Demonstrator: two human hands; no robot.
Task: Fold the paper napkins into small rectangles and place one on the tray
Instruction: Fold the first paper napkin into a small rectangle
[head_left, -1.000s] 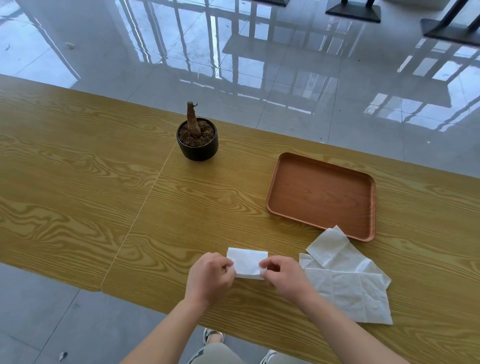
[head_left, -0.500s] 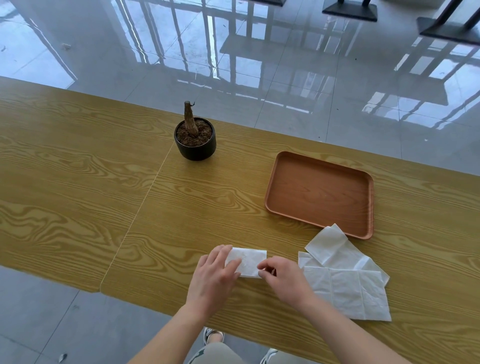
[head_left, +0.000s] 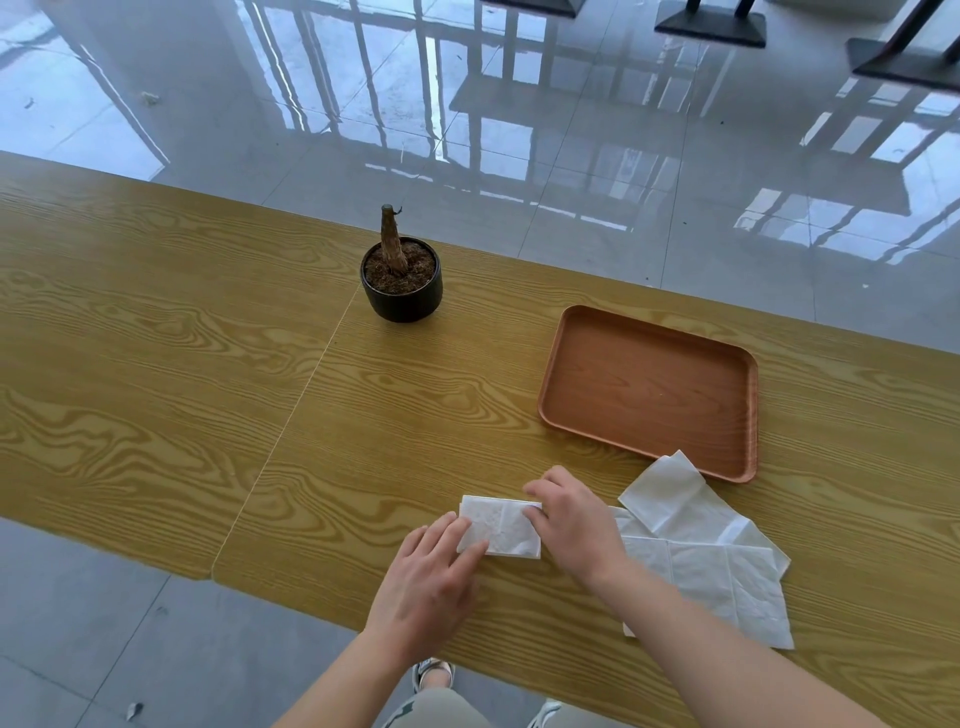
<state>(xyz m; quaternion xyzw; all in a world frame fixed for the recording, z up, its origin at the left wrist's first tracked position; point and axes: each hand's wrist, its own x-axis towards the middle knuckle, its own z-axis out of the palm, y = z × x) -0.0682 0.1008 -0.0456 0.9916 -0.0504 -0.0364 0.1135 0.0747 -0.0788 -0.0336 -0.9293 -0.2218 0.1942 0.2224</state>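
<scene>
A white folded napkin (head_left: 501, 527), a small rectangle, lies flat on the wooden table near its front edge. My left hand (head_left: 428, 577) rests with spread fingers on the napkin's left end. My right hand (head_left: 571, 519) presses on its right end, with the fingertips on the paper. A brown rectangular tray (head_left: 649, 389) with nothing in it sits behind and to the right. Several loose white napkins (head_left: 711, 566) lie in a pile right of my right hand, one corner touching the tray's near rim.
A small black pot (head_left: 402, 293) with soil and a bare stem stands at the back centre of the table (head_left: 156, 364). A seam (head_left: 291, 421) runs across the tabletop left of the napkin. Glossy tiled floor lies beyond the table.
My left hand has flattened from a pinch onto the napkin's left end. My right hand has slid up over the right end. The napkin lies flatter and wider.
</scene>
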